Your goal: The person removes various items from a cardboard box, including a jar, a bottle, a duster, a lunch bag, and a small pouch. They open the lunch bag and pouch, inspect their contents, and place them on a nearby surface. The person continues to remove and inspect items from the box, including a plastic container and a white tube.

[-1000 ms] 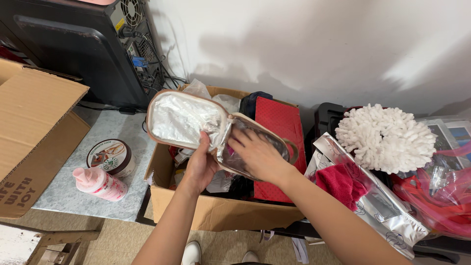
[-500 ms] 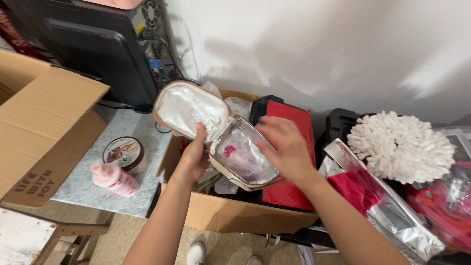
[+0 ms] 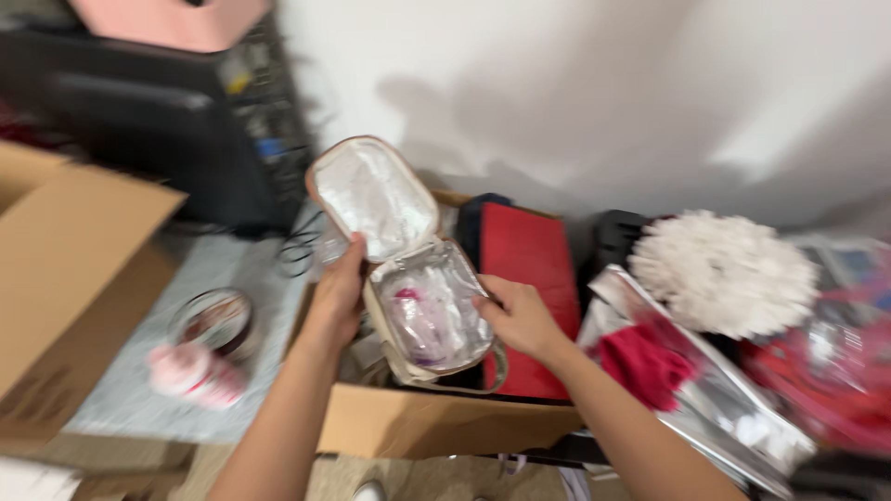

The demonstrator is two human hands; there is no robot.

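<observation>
One open lunch bag [image 3: 408, 278] between two hands: left hand [image 3: 339, 292], right hand [image 3: 520, 315].

Open lunch bag [image 3: 422, 315] wedged between both sets of fingers; red case [image 3: 529, 278] crowds just right of the right fingers [image 3: 487, 306], cardboard box [image 3: 436, 422] wall below, open air above.

Person, head view: two forearms visible, both bare, no sleeves in view; left hand [image 3: 339, 289] bare, no glove, no ring or watch discernible; right hand [image 3: 522, 317] likewise bare, wrist unadorned; fingers slender, nails too blurred to tell; picture motion-blurred throughout.
</observation>
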